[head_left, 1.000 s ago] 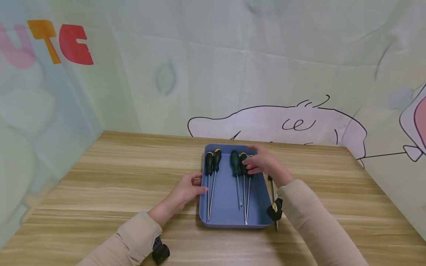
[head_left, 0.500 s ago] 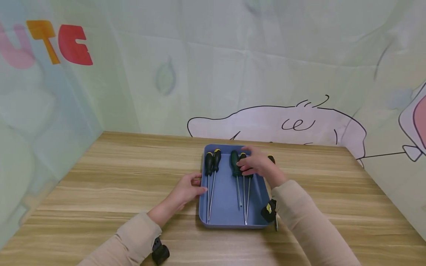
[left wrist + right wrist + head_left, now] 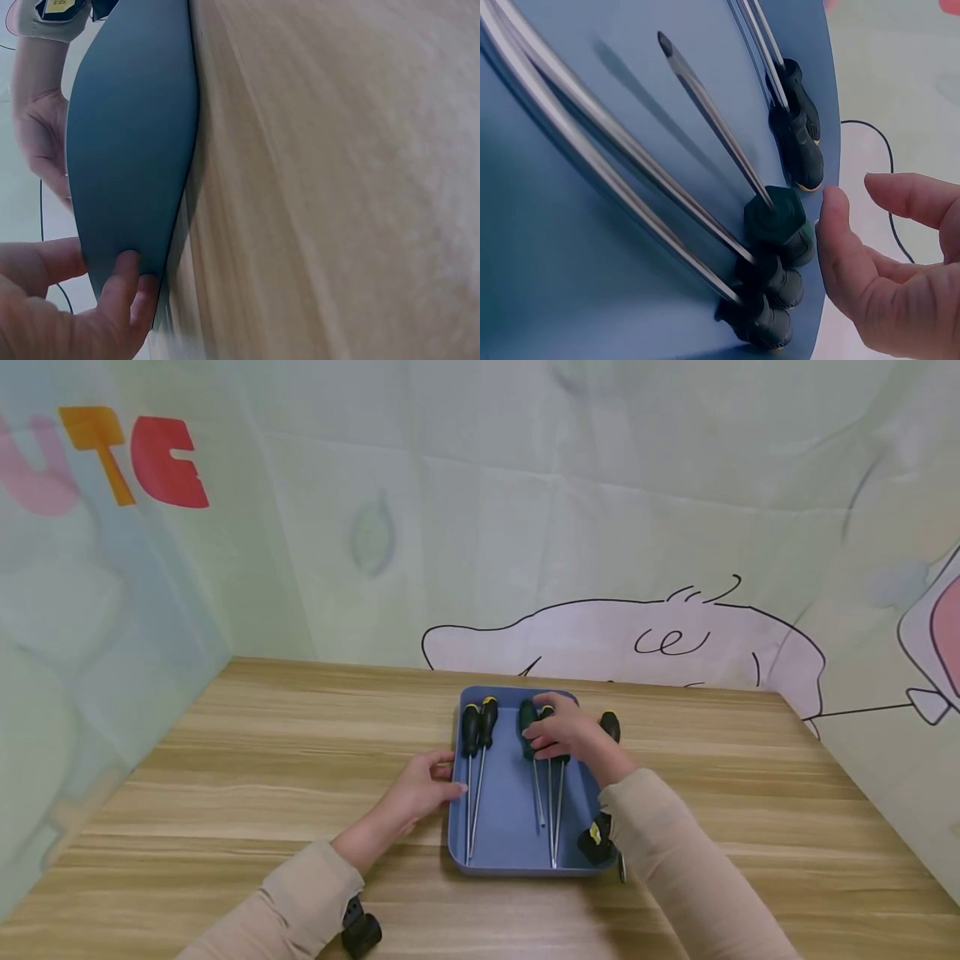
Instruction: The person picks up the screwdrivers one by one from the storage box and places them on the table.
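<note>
A screened-off corner built around a worktop.
Creased, printed sheets in pale green and blue stand as walls along its far, left and right sides; big letters in pink, orange and red show at the upper left of the frame, a line-drawn cartoon right of centre. A tray of screwdrivers, lower centre, looks workshop-like. Whether home, office or lab surrounds it cannot be told.

Blue tray; dark-green screwdriver handle; black handles, yellow ends; wood-grain tabletop; beige sleeves.
</note>
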Demonstrator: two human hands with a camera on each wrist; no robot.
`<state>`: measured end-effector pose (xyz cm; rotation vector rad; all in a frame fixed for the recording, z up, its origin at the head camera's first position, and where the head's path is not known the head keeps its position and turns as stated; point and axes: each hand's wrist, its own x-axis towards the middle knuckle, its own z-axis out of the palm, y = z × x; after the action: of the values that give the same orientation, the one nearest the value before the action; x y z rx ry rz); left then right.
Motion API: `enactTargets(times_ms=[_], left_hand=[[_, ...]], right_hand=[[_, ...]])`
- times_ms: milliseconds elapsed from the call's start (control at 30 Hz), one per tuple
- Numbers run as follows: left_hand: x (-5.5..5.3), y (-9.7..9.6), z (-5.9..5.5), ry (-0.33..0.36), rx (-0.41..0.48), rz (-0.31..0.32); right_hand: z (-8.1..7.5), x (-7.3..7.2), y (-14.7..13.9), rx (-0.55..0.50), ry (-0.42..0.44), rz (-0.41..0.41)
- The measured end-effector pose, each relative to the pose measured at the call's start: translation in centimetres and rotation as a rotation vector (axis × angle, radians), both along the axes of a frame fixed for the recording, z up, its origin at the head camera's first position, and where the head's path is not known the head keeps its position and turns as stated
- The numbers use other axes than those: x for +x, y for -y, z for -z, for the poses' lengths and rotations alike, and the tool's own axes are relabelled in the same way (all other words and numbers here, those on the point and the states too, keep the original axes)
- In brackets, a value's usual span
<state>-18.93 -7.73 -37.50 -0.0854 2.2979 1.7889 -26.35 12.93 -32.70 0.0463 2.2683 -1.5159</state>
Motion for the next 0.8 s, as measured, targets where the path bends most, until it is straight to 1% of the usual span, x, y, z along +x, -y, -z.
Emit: enactTargets(times_ms=[300,500,800], left_hand=[[0.1,0.1,-0.1,-0.01,-0.005,0.003],[0.1,0.0,0.0,-0.009,-0.011,0.001],[0.1,0.1,0.1,-0.011,0.005,0.002]], right_hand=[[0.7,-0.2,0.8,-0.043,0.013,-0.006],[1.1,-0.2,1.4,-0.068,0.033,0.007],[1.4,-0.1,2.5,-0.061,0.045,0.007]])
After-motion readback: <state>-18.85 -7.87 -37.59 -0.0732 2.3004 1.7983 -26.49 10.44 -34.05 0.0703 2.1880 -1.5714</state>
